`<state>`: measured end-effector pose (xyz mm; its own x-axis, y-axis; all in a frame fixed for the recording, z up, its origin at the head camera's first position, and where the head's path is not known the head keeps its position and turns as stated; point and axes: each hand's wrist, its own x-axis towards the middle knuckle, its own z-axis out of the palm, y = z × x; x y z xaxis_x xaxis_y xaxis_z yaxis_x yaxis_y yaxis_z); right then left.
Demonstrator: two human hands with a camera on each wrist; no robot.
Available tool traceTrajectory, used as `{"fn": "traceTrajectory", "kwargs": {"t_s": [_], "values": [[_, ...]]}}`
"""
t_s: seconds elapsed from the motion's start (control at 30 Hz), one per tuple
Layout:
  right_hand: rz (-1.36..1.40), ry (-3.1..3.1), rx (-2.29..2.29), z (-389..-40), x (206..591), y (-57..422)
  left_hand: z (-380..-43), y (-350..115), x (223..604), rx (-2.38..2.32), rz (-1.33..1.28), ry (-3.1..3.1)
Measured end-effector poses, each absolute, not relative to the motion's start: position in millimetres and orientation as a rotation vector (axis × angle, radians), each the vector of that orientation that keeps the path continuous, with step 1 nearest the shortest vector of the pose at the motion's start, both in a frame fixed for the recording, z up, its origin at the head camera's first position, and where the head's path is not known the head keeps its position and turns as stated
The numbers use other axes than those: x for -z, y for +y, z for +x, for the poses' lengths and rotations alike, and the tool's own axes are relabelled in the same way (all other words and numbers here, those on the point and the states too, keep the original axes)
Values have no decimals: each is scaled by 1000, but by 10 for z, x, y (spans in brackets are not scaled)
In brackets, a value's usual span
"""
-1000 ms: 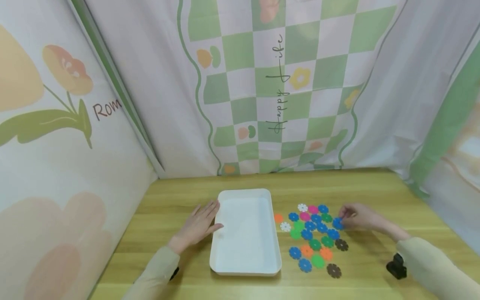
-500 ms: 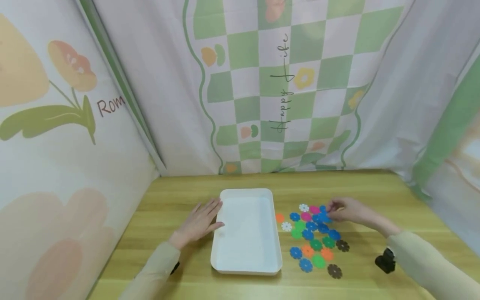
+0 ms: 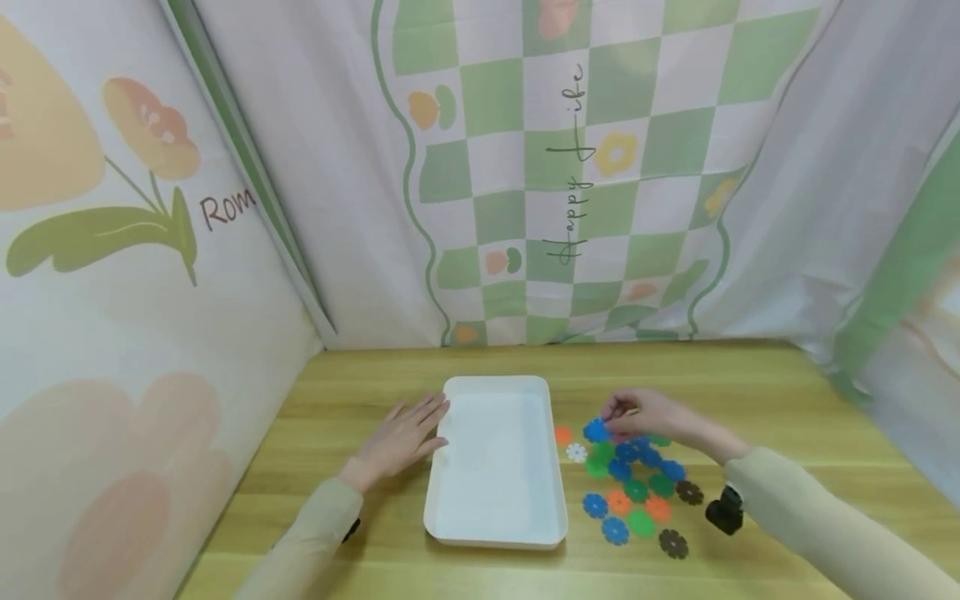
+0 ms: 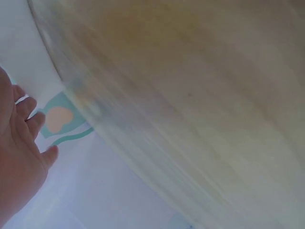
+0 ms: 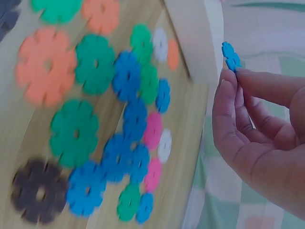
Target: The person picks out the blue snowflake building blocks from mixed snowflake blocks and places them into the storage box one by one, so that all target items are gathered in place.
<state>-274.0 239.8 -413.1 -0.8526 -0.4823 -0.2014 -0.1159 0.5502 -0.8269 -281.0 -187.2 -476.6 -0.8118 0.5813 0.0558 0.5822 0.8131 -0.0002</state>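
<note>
Between thumb and fingertips, my right hand (image 3: 645,414) pinches a blue flower-shaped snowflake disc (image 3: 596,430). In the right wrist view this blue disc (image 5: 231,56) is raised off the table, seen nearly edge-on. Below and around that hand lie several loose discs in blue, green, orange, white, pink and brown, partly hidden by it in the head view. My left hand (image 3: 399,442) rests with extended fingers at the left rim of a white rectangular tray (image 3: 498,467). Nothing lies inside the tray. The left wrist view shows part of the left hand (image 4: 24,148) with blurred surfaces.
Brown discs (image 3: 673,544) lie at the near right of the spread. An orange disc (image 3: 563,436) and a white disc (image 3: 576,452) lie close to the tray's right side. Printed curtains (image 3: 570,208) hang behind the wooden table (image 3: 360,375).
My right hand has moved left over the spread of discs towards the tray, carrying the blue disc. The left hand stays at the tray's rim. The head view has shifted slightly.
</note>
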Motion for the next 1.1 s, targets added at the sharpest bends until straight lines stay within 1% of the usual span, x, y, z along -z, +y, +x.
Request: {"fn": "traceTrajectory", "kwargs": {"t_s": [0.47,0.83,1.1], "values": [[-622,2351,1212,-2704,4114,1781,-2813,-1872,4827,-89,-923,-2873],[-613,2276,1103,-2610,4224,1101,-2855,-1878,4860,-156,-922,-2843],[-565,2320,1000,-2563,4319,709,-2889,-1895,4897,-146,-893,-2856]]}}
